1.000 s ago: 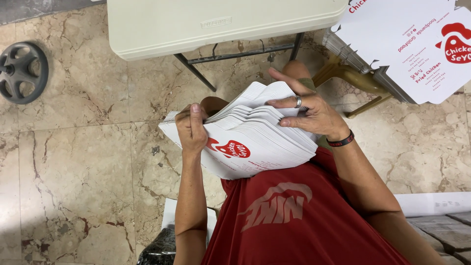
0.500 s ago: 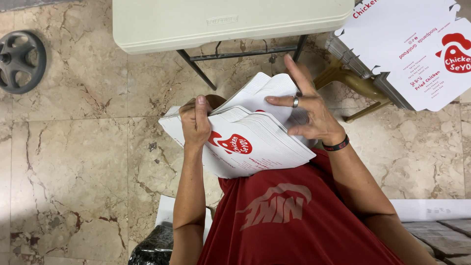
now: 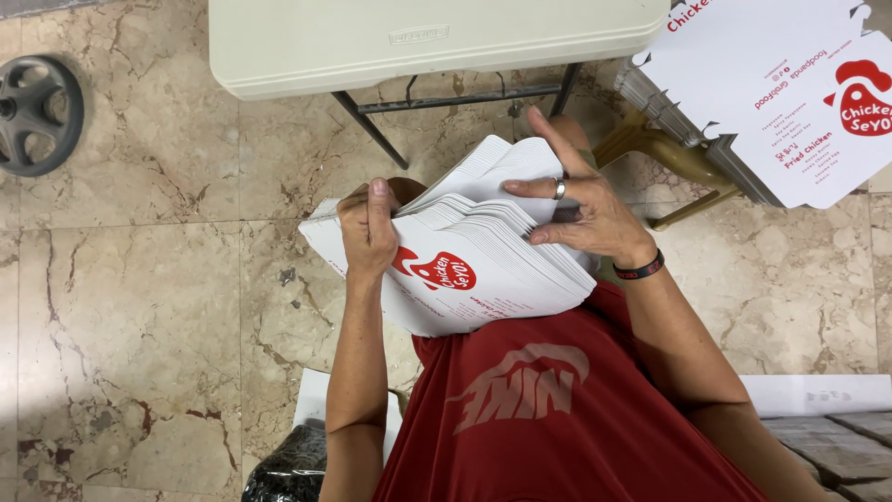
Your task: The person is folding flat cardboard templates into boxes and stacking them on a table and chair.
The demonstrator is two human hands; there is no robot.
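A thick stack of flat white cardboard box blanks (image 3: 483, 270) with a red printed emblem rests against my lap, above my red shirt. My left hand (image 3: 367, 231) grips the stack's left edge, thumb on top. My right hand (image 3: 581, 209), with a ring and a dark wristband, lies on the upper right of the stack, fingers spread, lifting and fanning the top sheets apart.
A cream folding table (image 3: 418, 42) stands ahead on dark metal legs. A second pile of printed white blanks (image 3: 790, 102) sits at the upper right on a wooden stand. A dark wheel (image 3: 37, 112) lies on the marble floor at left. White sheets (image 3: 818, 395) lie at right.
My right hand has slid along the stack's top, and its fingers have spread the upper sheets wider. The left hand keeps its grip on the left edge.
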